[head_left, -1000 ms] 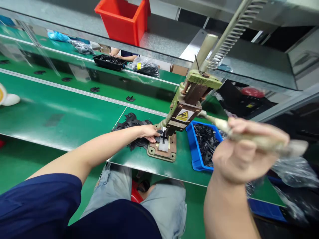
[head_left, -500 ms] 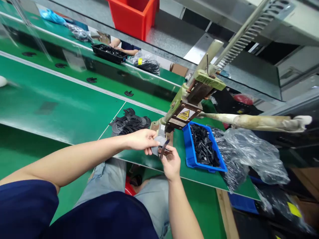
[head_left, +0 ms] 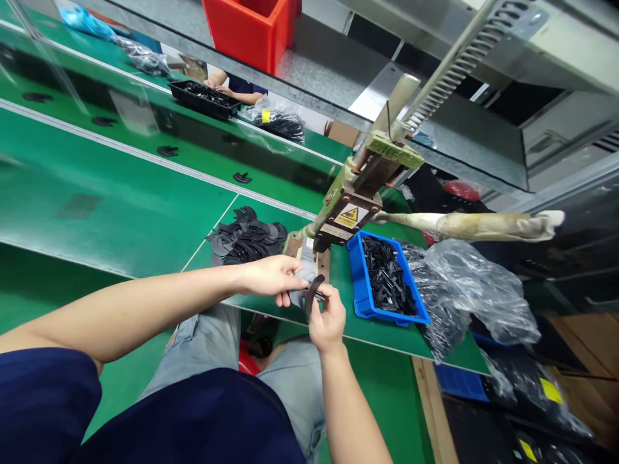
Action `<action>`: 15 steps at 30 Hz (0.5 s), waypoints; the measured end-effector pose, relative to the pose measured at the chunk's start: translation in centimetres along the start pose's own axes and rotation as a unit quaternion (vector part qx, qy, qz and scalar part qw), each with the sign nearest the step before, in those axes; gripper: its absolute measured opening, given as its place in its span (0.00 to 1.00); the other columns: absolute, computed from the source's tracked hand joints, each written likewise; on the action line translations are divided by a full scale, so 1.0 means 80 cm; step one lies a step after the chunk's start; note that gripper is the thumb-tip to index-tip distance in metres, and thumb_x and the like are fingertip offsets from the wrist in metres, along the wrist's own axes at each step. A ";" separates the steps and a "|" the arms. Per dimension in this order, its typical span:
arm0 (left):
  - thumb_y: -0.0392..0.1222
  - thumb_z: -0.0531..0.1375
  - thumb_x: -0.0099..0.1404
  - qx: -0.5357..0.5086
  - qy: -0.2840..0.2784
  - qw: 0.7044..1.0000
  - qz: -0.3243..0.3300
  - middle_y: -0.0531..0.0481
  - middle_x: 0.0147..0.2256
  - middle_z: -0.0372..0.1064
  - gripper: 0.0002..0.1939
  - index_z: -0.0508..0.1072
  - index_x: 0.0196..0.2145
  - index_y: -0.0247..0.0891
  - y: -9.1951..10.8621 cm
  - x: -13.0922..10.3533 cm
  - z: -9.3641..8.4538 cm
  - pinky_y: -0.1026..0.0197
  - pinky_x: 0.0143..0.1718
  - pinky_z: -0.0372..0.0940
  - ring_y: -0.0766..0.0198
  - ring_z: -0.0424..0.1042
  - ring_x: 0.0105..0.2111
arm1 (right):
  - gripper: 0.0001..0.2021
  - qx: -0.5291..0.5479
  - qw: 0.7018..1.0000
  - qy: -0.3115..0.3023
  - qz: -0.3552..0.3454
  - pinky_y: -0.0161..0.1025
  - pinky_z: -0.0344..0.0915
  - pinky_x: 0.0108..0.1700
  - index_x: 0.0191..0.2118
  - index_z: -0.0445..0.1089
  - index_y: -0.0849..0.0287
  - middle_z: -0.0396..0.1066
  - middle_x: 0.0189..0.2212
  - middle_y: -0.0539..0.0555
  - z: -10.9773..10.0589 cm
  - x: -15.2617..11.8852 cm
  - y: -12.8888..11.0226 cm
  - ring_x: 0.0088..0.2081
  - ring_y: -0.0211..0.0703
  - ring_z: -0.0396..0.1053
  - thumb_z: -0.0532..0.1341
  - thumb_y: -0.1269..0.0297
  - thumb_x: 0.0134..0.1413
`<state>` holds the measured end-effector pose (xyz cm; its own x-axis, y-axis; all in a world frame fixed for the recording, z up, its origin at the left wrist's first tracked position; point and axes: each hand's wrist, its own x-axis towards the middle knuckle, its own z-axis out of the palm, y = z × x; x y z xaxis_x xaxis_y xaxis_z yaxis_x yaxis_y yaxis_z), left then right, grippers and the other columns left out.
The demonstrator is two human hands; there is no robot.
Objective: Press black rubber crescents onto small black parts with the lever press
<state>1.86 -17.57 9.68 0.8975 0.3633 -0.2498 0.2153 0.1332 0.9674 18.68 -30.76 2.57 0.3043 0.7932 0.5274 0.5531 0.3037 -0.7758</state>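
Observation:
My left hand (head_left: 276, 278) pinches a grey curved plastic piece (head_left: 296, 298) in front of the hand press (head_left: 345, 209). From the other side, my right hand (head_left: 327, 319) has its fingers closed on a dark curved strip (head_left: 314, 288), which stands up against the grey piece. Whether the two parts are joined I cannot tell, as fingers hide the contact. Just behind the hands is the press's base (head_left: 323, 263). A heap of dark curved pieces (head_left: 246, 238) lies to the left of the press.
Right of the press, a blue bin (head_left: 355, 283) holds many small black parts, with clear plastic bags (head_left: 483, 290) beyond it. The press's wrapped lever (head_left: 464, 225) sticks out rightward. Curved parts lie along the green belt (head_left: 203, 169). Across it, another person's hands work over a black tray (head_left: 181, 96).
The dark strip has turned slightly and shows more of its length against the grey piece. Both hands keep hold. The whole view has shifted a little.

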 end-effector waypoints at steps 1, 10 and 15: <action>0.63 0.67 0.62 0.014 0.012 1.000 0.003 0.52 0.26 0.73 0.25 0.67 0.37 0.39 0.000 0.000 -0.002 0.63 0.23 0.65 0.65 0.71 0.20 | 0.07 -0.012 1.000 -0.011 -0.013 0.43 0.74 0.47 0.45 0.74 0.55 0.78 0.40 0.54 -0.008 0.002 0.000 0.42 0.42 0.76 0.64 0.63 0.62; 0.57 0.62 0.68 0.253 0.161 0.942 0.154 0.54 0.25 0.61 0.21 0.68 0.26 0.39 0.007 -0.009 0.029 0.62 0.27 0.54 0.66 0.58 0.26 | 0.10 -0.072 0.995 -0.023 -0.071 0.48 0.74 0.50 0.48 0.74 0.53 0.78 0.43 0.57 -0.031 0.001 -0.009 0.45 0.47 0.76 0.62 0.67 0.62; 0.60 0.61 0.68 0.142 0.108 0.981 0.081 0.57 0.22 0.51 0.26 0.60 0.23 0.39 -0.003 0.002 0.034 0.62 0.25 0.46 0.68 0.50 0.23 | 0.10 -0.065 0.995 -0.005 -0.069 0.47 0.73 0.49 0.48 0.73 0.53 0.77 0.42 0.56 -0.028 -0.010 -0.010 0.44 0.46 0.76 0.61 0.68 0.62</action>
<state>2.98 -20.08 9.49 0.8325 0.5502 -0.0651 0.2029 -0.1934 0.9599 19.75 -32.86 3.52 0.2101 0.7545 0.6218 0.6850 0.3402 -0.6442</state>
